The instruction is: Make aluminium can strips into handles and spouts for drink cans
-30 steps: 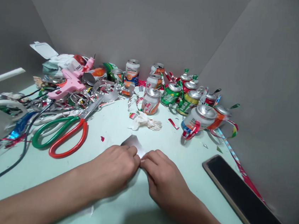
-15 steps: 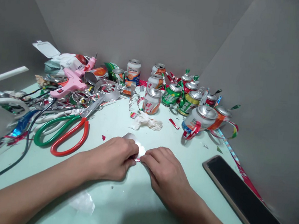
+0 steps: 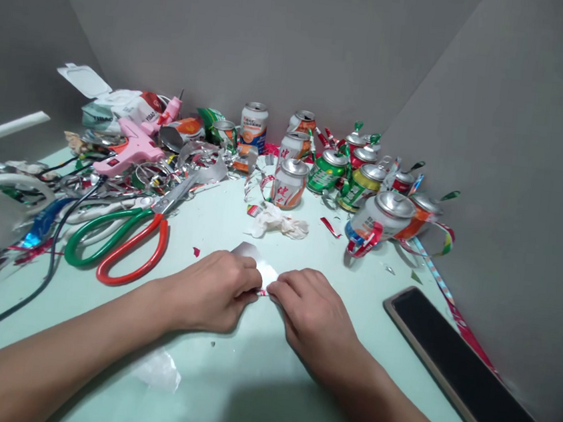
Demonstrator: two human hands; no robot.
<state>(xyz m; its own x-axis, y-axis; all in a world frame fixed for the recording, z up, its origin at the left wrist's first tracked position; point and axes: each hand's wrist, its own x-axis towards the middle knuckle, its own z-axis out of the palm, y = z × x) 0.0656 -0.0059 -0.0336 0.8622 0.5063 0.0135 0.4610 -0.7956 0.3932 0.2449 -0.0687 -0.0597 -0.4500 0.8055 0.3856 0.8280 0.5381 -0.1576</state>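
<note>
Both hands pinch one small silvery metal piece (image 3: 256,263) near the table's (image 3: 222,393) middle — left hand (image 3: 215,291) and right hand (image 3: 312,311) closed on its near edge, scissors (image 3: 122,238) lying left.

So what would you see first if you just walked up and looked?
Probably the two hands, left hand and right hand, pinching a shiny metal piece in the middle of the table. Then the big scissors with green and red handles to the left, and the crowd of cans at the back.
</note>
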